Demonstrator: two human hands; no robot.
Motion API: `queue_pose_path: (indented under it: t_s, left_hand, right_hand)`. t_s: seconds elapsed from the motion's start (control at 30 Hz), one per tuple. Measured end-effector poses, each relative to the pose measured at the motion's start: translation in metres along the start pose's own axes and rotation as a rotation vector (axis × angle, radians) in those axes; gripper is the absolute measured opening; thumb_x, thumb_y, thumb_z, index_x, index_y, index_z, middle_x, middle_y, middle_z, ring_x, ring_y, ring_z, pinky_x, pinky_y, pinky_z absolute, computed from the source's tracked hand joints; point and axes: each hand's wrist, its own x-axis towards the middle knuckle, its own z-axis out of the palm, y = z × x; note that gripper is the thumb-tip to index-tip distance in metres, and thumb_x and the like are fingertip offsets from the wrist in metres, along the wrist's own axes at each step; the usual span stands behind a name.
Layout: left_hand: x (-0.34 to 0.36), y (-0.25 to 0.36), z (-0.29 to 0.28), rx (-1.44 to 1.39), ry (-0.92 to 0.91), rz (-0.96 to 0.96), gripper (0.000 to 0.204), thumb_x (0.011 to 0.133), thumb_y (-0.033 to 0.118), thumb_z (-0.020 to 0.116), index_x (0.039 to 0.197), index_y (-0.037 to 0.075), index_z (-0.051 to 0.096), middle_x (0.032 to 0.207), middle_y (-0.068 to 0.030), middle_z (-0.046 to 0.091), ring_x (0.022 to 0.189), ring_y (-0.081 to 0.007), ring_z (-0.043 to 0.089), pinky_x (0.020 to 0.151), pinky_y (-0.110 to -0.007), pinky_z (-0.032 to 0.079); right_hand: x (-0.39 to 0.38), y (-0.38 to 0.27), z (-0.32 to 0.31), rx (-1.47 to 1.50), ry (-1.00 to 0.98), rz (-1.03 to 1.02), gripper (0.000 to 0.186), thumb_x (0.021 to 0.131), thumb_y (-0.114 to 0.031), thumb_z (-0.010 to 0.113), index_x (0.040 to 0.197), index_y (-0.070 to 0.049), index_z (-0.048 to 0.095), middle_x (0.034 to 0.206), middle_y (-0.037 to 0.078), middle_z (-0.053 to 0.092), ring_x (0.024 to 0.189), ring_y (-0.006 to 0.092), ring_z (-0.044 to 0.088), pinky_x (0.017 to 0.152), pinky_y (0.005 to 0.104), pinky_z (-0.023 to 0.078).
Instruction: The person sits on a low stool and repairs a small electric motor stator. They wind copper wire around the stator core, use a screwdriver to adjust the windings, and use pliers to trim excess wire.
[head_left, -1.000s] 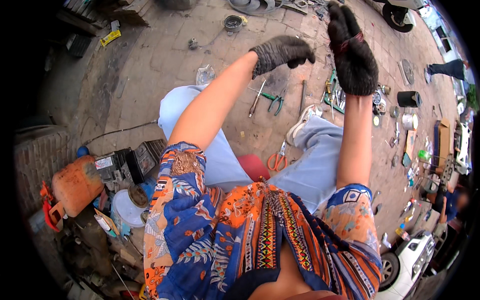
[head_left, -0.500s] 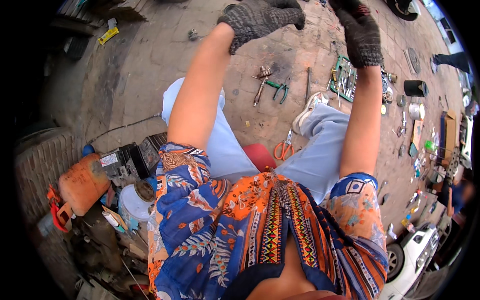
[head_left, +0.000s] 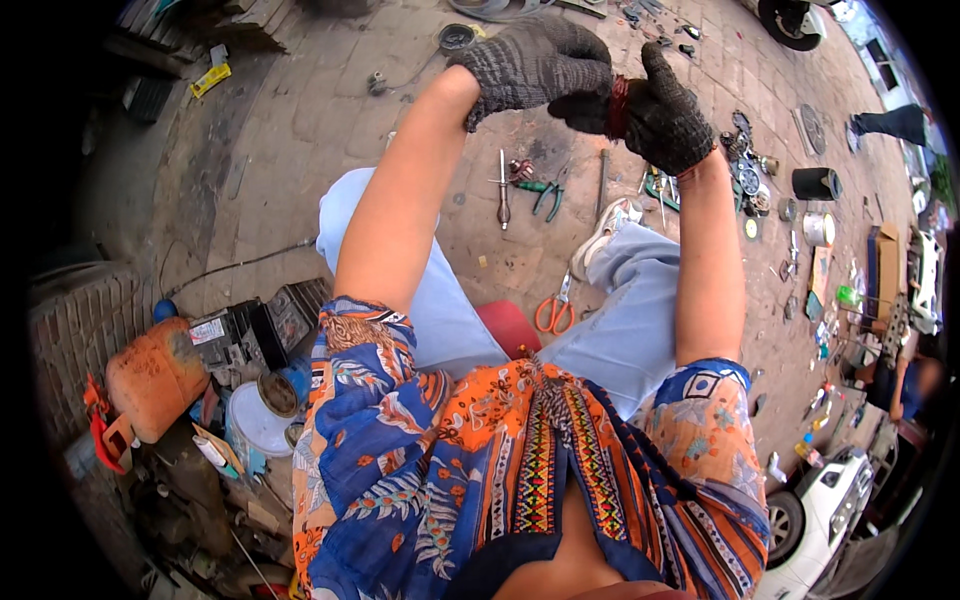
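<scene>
My left hand [head_left: 535,65], in a grey knitted glove, is held out over the ground with its fingers bent and closed. My right hand [head_left: 665,115], in a darker glove, is close beside it, thumb raised. Around the right hand's fingers runs a dark red coil [head_left: 620,106] that looks like thin wire. Whether the left fingers pinch anything is hidden. On the paving below lie a screwdriver [head_left: 503,190], a reddish wound part [head_left: 521,171] and green-handled pliers [head_left: 546,197]. Orange-handled scissors [head_left: 555,315] lie between my legs.
A green tool case [head_left: 660,188] and a metal rod [head_left: 603,180] lie near my right shoe [head_left: 607,235]. Loose parts and a black cylinder [head_left: 817,184] are scattered at right. To the left stand an orange container [head_left: 155,375] and a battery [head_left: 225,335].
My right hand has swung left and down until it meets my left hand. The red coil on it now shows clearly. The whole view has shifted slightly.
</scene>
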Motion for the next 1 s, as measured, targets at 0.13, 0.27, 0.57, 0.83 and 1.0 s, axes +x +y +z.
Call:
queue_pose_path:
  t_s: [0.13,0.27,0.57,0.83,1.0]
  left_hand:
    - [0.013,-0.021,0.010,0.365,0.142,0.255,0.034,0.082,0.037,0.057,0.093,0.006,0.066,0.089,-0.0102,0.067,0.084,-0.0217,0.062,0.078,-0.033,0.048]
    - [0.024,-0.035,0.014,-0.174,0.035,0.235,0.028,0.084,0.027,0.061,0.098,0.003,0.065,0.088,-0.0071,0.065,0.078,-0.0147,0.060,0.072,-0.028,0.048]
    - [0.036,-0.151,0.088,-0.106,-0.003,0.057,0.025,0.090,0.027,0.051,0.086,0.006,0.064,0.083,-0.0022,0.062,0.073,-0.0115,0.054,0.073,-0.027,0.046]
    - [0.026,-0.055,0.044,0.086,0.105,0.158,0.030,0.088,0.033,0.049,0.090,0.008,0.065,0.096,-0.0116,0.064,0.094,-0.0258,0.058,0.087,-0.033,0.043]
    - [0.015,-0.063,0.051,-0.340,0.124,0.173,0.029,0.090,0.030,0.054,0.097,0.003,0.063,0.090,-0.0062,0.064,0.091,-0.0167,0.060,0.084,-0.031,0.047]
  right_hand:
    - [0.002,0.011,-0.009,-0.257,0.180,0.180,0.098,0.081,-0.074,0.026,0.117,0.015,0.048,0.112,0.027,0.057,0.105,0.0350,0.056,0.097,0.0395,0.040]
    - [-0.010,0.008,-0.007,-0.127,0.024,-0.025,0.092,0.081,-0.072,0.031,0.110,0.012,0.053,0.104,0.023,0.061,0.098,0.0272,0.058,0.091,0.0359,0.043]
    - [-0.014,-0.027,0.013,-0.086,0.087,-0.711,0.098,0.084,-0.070,0.033,0.130,0.016,0.028,0.133,0.027,0.038,0.123,0.0349,0.040,0.104,0.0411,0.033]
    - [-0.035,-0.024,-0.075,-1.133,0.692,0.017,0.058,0.092,-0.051,0.040,0.112,0.000,0.059,0.110,0.015,0.062,0.107,0.0194,0.056,0.096,0.0301,0.040]
    - [-0.035,0.002,-0.023,-0.712,0.222,-0.039,0.076,0.084,-0.063,0.040,0.111,0.007,0.053,0.101,0.019,0.060,0.098,0.0241,0.056,0.083,0.0351,0.044]
